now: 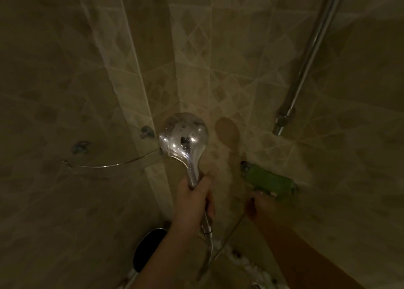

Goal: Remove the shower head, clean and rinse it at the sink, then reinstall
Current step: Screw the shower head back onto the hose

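The chrome shower head (183,135) points its round back at me in the dim shower corner, wet with droplets. My left hand (193,203) grips its handle, and the hose (208,249) runs down from below my fist. To the right, my right hand (260,205) reaches up to a green fitting (271,182) on the wall. Its fingertips curl onto the fitting's lower edge. The view is dark and slightly blurred.
A chrome riser rail (310,55) slants down the right wall to its bracket (282,122). A glass corner shelf (109,164) with metal clips juts out on the left. A dark round object (148,249) sits low at the bottom, beside white pebbles (242,264).
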`<action>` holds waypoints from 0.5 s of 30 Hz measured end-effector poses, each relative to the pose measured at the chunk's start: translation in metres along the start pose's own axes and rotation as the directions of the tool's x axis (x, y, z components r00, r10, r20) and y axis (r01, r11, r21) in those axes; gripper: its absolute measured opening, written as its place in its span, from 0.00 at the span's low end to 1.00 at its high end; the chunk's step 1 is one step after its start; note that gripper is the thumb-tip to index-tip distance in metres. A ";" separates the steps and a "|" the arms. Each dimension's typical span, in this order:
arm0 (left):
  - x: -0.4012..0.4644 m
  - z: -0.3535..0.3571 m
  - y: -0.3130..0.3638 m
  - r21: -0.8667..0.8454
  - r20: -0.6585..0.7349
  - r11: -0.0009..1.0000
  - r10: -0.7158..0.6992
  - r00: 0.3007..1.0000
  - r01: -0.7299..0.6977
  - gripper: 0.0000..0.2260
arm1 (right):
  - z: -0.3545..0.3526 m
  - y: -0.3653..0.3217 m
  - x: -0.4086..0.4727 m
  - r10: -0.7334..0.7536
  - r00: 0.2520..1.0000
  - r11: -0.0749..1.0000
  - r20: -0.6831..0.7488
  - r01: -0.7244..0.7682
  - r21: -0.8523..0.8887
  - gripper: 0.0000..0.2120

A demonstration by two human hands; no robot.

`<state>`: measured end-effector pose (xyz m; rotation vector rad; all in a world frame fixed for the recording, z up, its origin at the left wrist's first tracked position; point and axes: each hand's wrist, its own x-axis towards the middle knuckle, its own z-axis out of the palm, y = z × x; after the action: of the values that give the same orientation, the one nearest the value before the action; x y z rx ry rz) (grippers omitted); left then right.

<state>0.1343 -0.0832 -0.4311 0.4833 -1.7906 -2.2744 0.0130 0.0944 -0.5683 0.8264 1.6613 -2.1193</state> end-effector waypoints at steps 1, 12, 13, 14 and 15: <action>-0.002 -0.001 0.000 -0.023 -0.011 1.000 -0.008 1.000 0.008 0.19 | 0.001 0.004 0.002 -0.006 0.999 1.000 -0.046 0.005 -0.022 0.10; -0.019 -0.025 -0.010 -0.138 0.093 0.987 -0.065 0.994 0.077 0.15 | 0.011 0.028 0.010 0.088 0.995 0.953 0.050 -0.099 0.288 0.06; -0.020 -0.025 -0.011 -0.127 0.085 0.989 -0.065 0.994 0.075 0.16 | 0.013 0.030 0.012 0.092 0.996 0.947 -0.019 -0.082 0.310 0.05; -0.022 -0.025 -0.012 -0.117 0.074 0.990 -0.069 0.995 0.077 0.17 | 0.015 0.030 0.017 0.084 0.995 0.940 -0.062 -0.059 0.336 0.02; -0.023 -0.025 -0.013 -0.114 0.060 0.990 -0.076 0.995 0.082 0.18 | 0.018 0.031 0.020 0.074 0.996 0.936 -0.049 -0.052 0.348 0.04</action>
<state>0.1653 -0.0945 -0.4462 0.4832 -1.6791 -2.4523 0.0110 0.0705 -0.6016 1.0392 1.2822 -2.4000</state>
